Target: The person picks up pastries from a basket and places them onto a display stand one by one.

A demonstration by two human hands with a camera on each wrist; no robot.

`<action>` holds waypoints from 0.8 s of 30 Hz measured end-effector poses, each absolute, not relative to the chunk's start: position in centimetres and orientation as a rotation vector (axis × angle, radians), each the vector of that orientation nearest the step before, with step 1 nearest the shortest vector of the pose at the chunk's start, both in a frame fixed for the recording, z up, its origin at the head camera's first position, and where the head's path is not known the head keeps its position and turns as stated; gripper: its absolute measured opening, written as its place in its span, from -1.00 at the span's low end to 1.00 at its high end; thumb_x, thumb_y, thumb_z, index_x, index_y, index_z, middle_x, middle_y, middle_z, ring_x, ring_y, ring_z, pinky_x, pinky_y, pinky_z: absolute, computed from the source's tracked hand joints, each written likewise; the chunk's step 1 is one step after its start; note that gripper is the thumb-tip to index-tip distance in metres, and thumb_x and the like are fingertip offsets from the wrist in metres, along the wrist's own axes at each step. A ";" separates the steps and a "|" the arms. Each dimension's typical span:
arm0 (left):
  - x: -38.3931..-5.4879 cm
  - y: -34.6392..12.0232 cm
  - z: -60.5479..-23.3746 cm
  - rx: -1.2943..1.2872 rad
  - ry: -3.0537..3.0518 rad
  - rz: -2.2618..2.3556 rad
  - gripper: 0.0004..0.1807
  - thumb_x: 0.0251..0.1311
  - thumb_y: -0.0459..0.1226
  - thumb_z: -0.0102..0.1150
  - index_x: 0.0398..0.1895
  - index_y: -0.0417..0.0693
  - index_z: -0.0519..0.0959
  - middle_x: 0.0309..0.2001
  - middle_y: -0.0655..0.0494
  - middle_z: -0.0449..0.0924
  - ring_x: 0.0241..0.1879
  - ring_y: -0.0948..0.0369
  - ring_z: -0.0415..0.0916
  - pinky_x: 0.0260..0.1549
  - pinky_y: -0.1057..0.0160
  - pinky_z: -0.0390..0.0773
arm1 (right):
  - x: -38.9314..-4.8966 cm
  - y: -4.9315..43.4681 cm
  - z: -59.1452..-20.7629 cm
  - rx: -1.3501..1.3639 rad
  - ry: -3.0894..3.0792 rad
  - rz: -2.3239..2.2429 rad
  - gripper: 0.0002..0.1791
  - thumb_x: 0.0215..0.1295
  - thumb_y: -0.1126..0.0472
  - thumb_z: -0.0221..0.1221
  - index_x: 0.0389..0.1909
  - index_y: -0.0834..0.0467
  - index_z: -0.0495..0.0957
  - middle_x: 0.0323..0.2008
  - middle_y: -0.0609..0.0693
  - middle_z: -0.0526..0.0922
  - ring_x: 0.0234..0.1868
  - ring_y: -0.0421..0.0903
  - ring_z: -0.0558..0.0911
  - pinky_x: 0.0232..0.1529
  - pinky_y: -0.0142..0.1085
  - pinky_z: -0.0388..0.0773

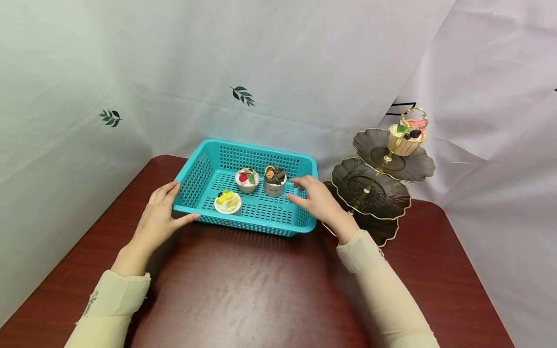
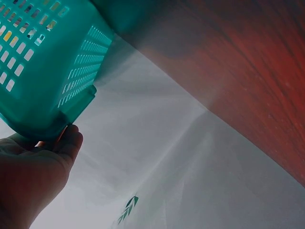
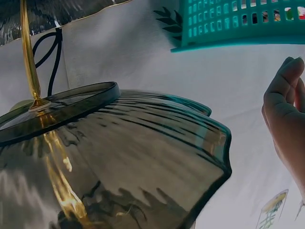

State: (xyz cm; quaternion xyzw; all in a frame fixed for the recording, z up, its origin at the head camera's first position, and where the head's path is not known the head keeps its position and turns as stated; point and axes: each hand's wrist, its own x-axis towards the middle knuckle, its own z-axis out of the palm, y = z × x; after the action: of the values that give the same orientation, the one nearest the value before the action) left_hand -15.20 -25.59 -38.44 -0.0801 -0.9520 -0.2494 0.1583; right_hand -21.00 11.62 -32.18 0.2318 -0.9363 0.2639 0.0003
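Observation:
My left hand [image 1: 155,217] holds the near left corner of a turquoise plastic basket [image 1: 245,221], fingers at the left rim and thumb along the front. In the left wrist view its fingertips [image 2: 71,136] bend up against the rim's outer edge. Three toy dessert cups stand inside: one with yellow fruit topping [image 1: 228,202], one with red and green topping [image 1: 247,180], and one with chocolate and biscuit topping [image 1: 274,181]. Over the basket's right side, my right hand [image 1: 319,198] reaches toward the chocolate cup, thumb and fingers apart with nothing between them.
Close to the right forearm stands a three-tier stand of dark, gold-edged scalloped plates [image 1: 370,188]. Its top tier carries cupcakes [image 1: 405,140] around a gold ring handle [image 1: 413,112]. A pale leaf-print curtain [image 1: 278,63] hangs behind the dark red table [image 1: 252,290].

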 end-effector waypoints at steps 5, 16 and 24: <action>-15.2 -25.7 -38.5 -0.237 -2.723 -0.717 0.08 -0.02 0.08 0.40 0.40 -0.42 0.15 0.39 -0.31 0.15 0.36 -0.23 0.05 0.21 -0.33 0.25 | -22.0 11.3 -32.2 0.735 -2.977 0.818 -0.39 0.35 -0.05 0.13 0.28 0.24 0.40 0.09 0.16 0.52 0.07 0.11 0.56 0.01 -0.03 0.55; -15.4 -25.7 -38.6 -0.249 -2.712 -0.706 0.08 -0.03 0.07 0.41 0.39 -0.44 0.16 0.38 -0.32 0.16 0.35 -0.23 0.06 0.20 -0.31 0.26 | -23.8 10.6 -32.7 0.696 -2.999 0.809 -0.41 0.37 -0.03 0.12 0.28 0.26 0.39 0.08 0.19 0.53 0.03 0.07 0.57 0.01 -0.05 0.56; -15.4 -25.7 -38.7 -0.243 -2.715 -0.700 0.08 -0.03 0.08 0.41 0.39 -0.44 0.16 0.39 -0.32 0.16 0.35 -0.23 0.06 0.21 -0.32 0.26 | -24.8 10.1 -33.4 0.662 -3.043 0.789 -0.45 0.38 0.01 0.11 0.28 0.23 0.40 0.11 0.18 0.52 0.05 0.06 0.56 0.02 -0.09 0.56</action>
State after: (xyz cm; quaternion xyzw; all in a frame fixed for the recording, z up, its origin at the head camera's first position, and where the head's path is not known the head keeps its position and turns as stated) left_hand -15.37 -25.65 -38.72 -0.0853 -0.9518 -0.2456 0.1630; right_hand -24.84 10.12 -33.36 0.2061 -0.9466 0.2455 -0.0353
